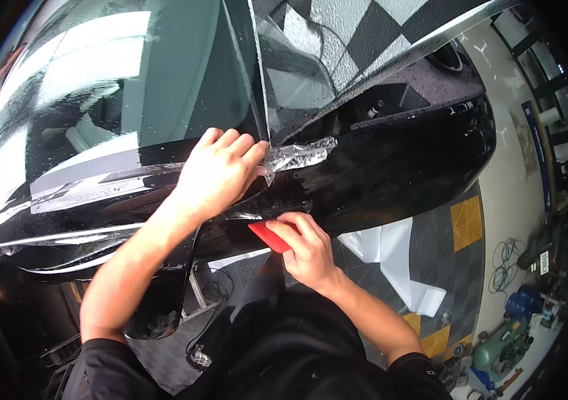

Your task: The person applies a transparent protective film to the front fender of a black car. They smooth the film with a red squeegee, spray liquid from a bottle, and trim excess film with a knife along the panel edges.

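Note:
My left hand [224,167] is closed with curled fingers on crumpled clear film [297,155] at the seam below the dark, wet glass [110,80] of a glossy black car [404,160]. My right hand [307,250] grips a red squeegee [264,235], its edge against the black bodywork a little below and right of my left hand. A smaller strip of shiny film lies between the two hands. The tips of my left thumb and fingers are partly hidden by the film and hand.
A white backing sheet [397,267] lies on the grey and yellow tiled floor [464,220] below the car. Cables, a green tank [500,350] and a blue container [524,303] stand at right by the wall. A metal stand [197,297] is under the car.

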Tool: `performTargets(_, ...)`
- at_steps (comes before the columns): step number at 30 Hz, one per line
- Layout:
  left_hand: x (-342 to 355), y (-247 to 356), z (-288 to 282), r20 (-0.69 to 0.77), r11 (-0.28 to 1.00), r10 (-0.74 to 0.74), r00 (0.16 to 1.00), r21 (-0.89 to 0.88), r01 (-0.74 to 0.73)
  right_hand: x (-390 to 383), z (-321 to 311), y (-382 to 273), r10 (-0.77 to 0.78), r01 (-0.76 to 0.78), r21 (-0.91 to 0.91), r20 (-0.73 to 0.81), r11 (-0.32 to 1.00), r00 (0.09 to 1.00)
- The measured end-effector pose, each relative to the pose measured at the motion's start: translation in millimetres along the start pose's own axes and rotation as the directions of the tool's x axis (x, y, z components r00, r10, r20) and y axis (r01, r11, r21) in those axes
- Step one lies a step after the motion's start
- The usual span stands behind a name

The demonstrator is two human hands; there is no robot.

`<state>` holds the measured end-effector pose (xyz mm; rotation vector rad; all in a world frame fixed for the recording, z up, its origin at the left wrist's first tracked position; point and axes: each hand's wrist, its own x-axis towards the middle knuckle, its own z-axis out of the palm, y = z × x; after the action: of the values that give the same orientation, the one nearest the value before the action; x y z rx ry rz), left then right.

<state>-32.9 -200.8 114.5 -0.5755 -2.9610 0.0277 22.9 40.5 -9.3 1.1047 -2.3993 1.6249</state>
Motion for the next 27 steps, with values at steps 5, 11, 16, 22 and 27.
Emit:
performTargets(5,20,-23,-2,-0.107,0.987,0.04,0.993,-0.151,-0.056,28,3,-4,-0.017,0.005,-0.151,-0.077,0.989,0.997)
performTargets(11,36,-30,-13,0.22,0.876,-0.13,0.967,-0.43,0.216,50,14,-4,-0.134,0.082,-0.408,-0.1,0.909,0.986)
performTargets(16,49,-34,-11,0.21,0.803,-0.098,0.973,-0.56,0.202,61,30,1,-0.186,0.069,-0.503,-0.185,0.861,0.965)
performTargets(22,55,-40,-4,0.261,0.716,-0.089,0.961,-0.654,0.244,81,28,-2,-0.177,0.03,-0.567,-0.206,0.823,0.962)
performTargets(27,59,-44,-4,0.338,0.753,-0.087,0.937,-0.594,0.284,100,15,-6,-0.127,0.016,-0.566,-0.156,0.824,0.98)
